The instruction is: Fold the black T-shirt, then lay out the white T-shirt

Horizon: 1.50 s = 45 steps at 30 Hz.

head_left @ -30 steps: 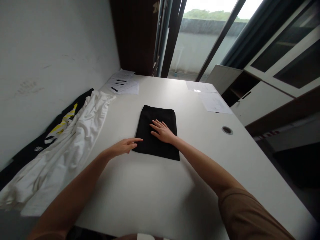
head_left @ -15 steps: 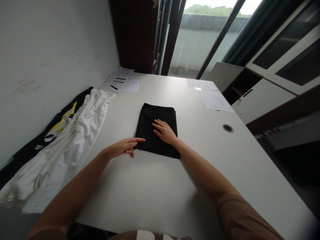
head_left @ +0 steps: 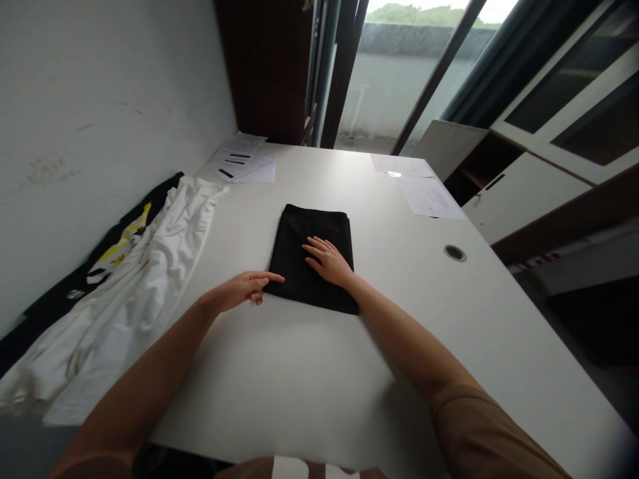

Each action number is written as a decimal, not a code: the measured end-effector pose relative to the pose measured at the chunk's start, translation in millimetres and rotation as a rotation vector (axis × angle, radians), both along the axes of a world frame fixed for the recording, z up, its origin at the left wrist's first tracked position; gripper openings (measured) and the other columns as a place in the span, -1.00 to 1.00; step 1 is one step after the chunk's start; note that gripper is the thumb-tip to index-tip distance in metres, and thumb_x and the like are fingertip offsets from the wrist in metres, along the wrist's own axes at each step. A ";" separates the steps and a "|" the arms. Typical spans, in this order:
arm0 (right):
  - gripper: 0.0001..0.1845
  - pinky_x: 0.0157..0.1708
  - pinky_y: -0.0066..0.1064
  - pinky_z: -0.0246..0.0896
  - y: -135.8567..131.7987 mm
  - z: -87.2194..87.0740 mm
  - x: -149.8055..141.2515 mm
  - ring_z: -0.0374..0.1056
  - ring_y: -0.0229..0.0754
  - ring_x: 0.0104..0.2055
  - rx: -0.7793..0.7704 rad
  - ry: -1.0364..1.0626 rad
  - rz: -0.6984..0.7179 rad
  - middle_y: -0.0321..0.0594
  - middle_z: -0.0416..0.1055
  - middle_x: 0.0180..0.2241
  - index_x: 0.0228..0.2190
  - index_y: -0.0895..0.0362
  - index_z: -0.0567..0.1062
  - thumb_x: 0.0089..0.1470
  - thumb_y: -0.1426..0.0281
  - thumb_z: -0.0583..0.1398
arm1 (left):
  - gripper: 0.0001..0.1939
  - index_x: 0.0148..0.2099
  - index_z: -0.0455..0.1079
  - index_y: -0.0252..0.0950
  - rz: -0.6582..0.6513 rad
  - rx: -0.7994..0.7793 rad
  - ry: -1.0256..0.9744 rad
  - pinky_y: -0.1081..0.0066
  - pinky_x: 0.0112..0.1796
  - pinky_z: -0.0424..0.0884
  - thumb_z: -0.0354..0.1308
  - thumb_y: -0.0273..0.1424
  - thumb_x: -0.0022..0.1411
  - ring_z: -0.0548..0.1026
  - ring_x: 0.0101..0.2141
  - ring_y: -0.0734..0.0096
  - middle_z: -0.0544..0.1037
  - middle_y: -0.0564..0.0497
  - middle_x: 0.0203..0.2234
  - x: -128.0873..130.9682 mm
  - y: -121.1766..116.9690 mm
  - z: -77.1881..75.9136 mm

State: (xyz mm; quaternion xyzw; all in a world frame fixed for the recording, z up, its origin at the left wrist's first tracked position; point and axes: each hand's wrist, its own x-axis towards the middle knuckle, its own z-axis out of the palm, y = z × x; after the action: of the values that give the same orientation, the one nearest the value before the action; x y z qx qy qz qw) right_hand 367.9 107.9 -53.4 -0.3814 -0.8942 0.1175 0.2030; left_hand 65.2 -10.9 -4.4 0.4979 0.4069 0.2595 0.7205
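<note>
A folded black cloth item (head_left: 292,256), possibly a garment, lies flat on the white table in front of me. My right hand (head_left: 329,263) rests palm down on its right half, fingers spread. At the near left corner is my left hand (head_left: 239,290). Its index finger stretches over the cloth's edge, while the other fingers bend at the corner. Whether those lower fingers touch the fabric is hard to see.
White clothing (head_left: 164,259) lies along the table's left side, beside a black garment with yellow print (head_left: 122,243) near the wall. Papers (head_left: 247,163) lie at the far left, and more papers (head_left: 432,197) at the far right. A round cable hole (head_left: 454,253) is on the right.
My left hand has drawn back slightly to the left, and its lower fingers have come closer to the index finger. My right hand and the black cloth stay about the same.
</note>
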 end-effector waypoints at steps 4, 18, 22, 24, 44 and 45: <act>-0.49 0.42 0.06 -0.07 0.1 0.5 -0.6 -0.02 0.02 0.46 0.001 -0.006 0.001 -0.17 0.15 0.39 0.29 0.00 0.38 0.40 0.17 0.09 | -0.38 0.37 0.30 -0.39 0.026 0.086 -0.064 0.32 -0.26 0.43 0.16 -0.19 0.38 0.09 -0.58 0.55 0.08 0.26 -0.64 -2.3 -0.9 1.5; -0.50 0.41 0.08 -0.06 -0.2 1.1 -0.2 -0.01 0.02 0.46 -0.001 0.000 0.002 -0.21 0.15 0.39 0.28 -0.06 0.39 0.39 0.17 0.10 | -0.45 0.35 0.37 -0.14 -0.281 0.379 0.466 0.48 -0.34 0.34 0.10 -0.11 0.40 0.41 -0.39 0.44 0.54 0.00 -0.29 6.1 -4.0 15.2; -0.50 0.42 0.06 -0.06 -1.3 2.4 -0.3 -0.01 0.01 0.46 0.004 -0.004 0.003 -0.19 0.16 0.39 0.28 -0.04 0.39 0.39 0.17 0.09 | -0.45 0.27 0.46 -0.24 -0.242 0.345 0.521 0.49 -0.40 0.30 0.05 -0.05 0.40 0.39 -0.44 0.45 0.51 0.01 -0.36 2.8 -2.0 16.2; -0.50 0.42 0.06 -0.07 -1.6 3.0 -0.4 -0.01 0.01 0.46 0.002 -0.008 0.005 -0.17 0.15 0.39 0.28 -0.02 0.39 0.40 0.17 0.09 | -0.44 0.23 0.49 -0.26 -0.220 0.345 0.524 0.50 -0.44 0.26 0.04 -0.03 0.41 0.35 -0.49 0.47 0.48 0.03 -0.42 1.8 -1.2 16.0; -0.50 0.42 0.07 -0.07 -3.0 5.1 -0.7 0.00 0.02 0.45 -0.005 -0.002 -0.001 -0.17 0.16 0.38 0.28 -0.02 0.39 0.39 0.17 0.09 | -0.37 0.25 0.47 -0.34 -0.148 -0.024 0.176 0.27 -0.30 0.56 0.07 0.03 0.40 0.10 -0.65 0.56 0.12 0.24 -0.70 8.1 -0.8 -4.9; -0.50 0.42 0.07 -0.06 -3.0 5.1 -0.6 0.00 0.02 0.46 -0.004 -0.002 -0.001 -0.18 0.16 0.38 0.28 -0.02 0.39 0.39 0.17 0.09 | -0.38 0.22 0.50 -0.34 -0.137 -0.021 0.185 0.28 -0.31 0.56 0.07 0.03 0.39 0.09 -0.65 0.56 0.11 0.24 -0.70 6.4 0.2 -4.2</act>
State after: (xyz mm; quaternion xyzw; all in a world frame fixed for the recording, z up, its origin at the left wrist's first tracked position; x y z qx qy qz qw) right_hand 367.4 104.9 -48.3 -0.3825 -0.8939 0.1186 0.2015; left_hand 71.6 -10.7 -8.6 0.5389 0.4395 0.1584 0.7010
